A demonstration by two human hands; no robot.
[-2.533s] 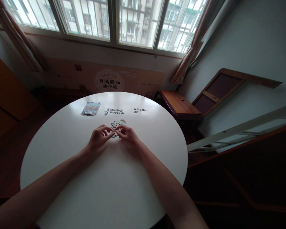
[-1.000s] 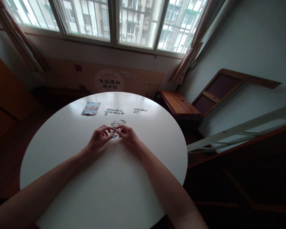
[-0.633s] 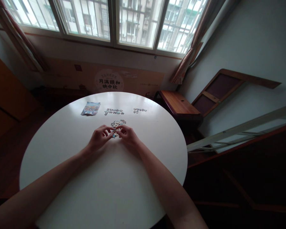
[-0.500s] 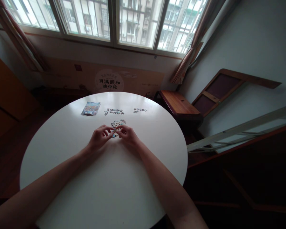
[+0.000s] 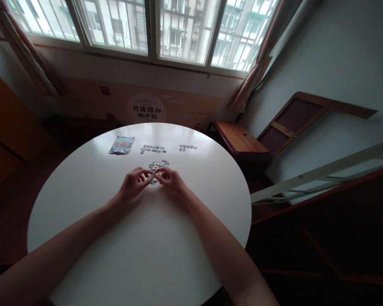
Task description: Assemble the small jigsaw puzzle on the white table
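Over puzzle pieces [image 5: 164,163], left hand [image 5: 132,182] and right hand [image 5: 172,180] pinch a small piece [image 5: 153,173], mostly hidden

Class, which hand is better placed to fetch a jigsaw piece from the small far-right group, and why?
Probably the right hand: it is nearer those jigsaw pieces, whereas the left hand would have to reach past it.
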